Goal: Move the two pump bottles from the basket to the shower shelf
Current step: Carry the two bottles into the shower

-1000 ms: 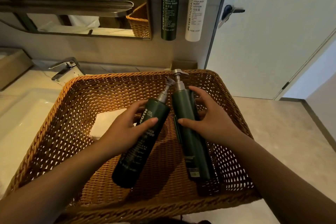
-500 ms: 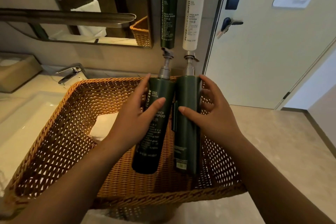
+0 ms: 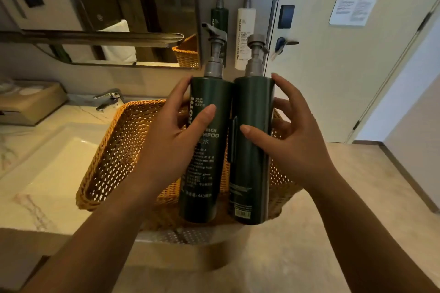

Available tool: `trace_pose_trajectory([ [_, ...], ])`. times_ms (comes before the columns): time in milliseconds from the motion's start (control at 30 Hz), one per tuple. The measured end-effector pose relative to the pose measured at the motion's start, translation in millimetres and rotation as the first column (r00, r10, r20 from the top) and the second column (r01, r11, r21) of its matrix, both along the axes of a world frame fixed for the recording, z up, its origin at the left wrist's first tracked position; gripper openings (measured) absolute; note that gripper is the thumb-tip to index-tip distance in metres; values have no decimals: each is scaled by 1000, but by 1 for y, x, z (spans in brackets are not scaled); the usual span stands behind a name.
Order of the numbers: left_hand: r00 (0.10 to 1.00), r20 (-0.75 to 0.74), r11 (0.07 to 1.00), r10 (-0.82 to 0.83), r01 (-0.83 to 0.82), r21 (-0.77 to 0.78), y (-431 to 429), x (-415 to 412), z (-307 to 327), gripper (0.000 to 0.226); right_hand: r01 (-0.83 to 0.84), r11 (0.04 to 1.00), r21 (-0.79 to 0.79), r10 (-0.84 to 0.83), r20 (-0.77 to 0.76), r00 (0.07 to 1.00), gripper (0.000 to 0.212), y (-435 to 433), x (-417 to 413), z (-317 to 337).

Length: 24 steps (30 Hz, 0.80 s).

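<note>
While upright, L hand (image 3: 176, 140) grips shampoo bottle (image 3: 204, 150), R hand (image 3: 292, 147) grips 2nd bottle (image 3: 252, 150).

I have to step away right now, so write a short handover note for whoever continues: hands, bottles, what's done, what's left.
Left hand: gripping the shampoo bottle, upright.
Right hand: gripping the second green bottle, upright, label turned away.
Both bottles are side by side, touching, held above the wicker basket on the counter by the sink.
Done: both bottles lifted out of the basket.
Left: carry them to the shower shelf, which is not in view, and set them down there.
</note>
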<state>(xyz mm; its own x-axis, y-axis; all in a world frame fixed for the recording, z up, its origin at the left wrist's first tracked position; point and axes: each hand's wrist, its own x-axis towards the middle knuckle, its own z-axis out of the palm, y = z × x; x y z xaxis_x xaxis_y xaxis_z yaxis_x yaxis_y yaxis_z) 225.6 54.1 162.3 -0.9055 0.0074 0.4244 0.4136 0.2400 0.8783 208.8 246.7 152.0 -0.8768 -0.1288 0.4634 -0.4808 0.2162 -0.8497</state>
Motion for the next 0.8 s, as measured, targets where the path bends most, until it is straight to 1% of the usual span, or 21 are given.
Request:
trace_pose_trajectory([
  [167,998,51,999,39,-37,-31,-5,58,-8,62,9,1000,27,-10,25,1000,78,-4,62,-9],
  [300,990,120,997,69,-64,-38,-1,107,-27,66,-37,999,13,35,89,995,79,-2,107,-31],
  [467,974,154,986,165,-157,-62,16,163,-58,62,-77,996,-50,86,199,976,81,4,151,-61],
  [533,965,179,981,192,-188,-41,22,181,-70,59,-112,991,-69,125,241,962,84,9,162,-72],
  [600,950,222,975,220,-222,-15,28,198,-81,61,-159,985,-64,171,270,947,86,14,170,-81],
  [700,910,271,946,313,-325,-1,40,223,-92,68,-253,966,-50,256,289,923,88,22,179,-90],
  [800,862,297,901,410,-433,13,55,250,-98,62,-358,933,-32,350,316,882,85,28,186,-97],
])
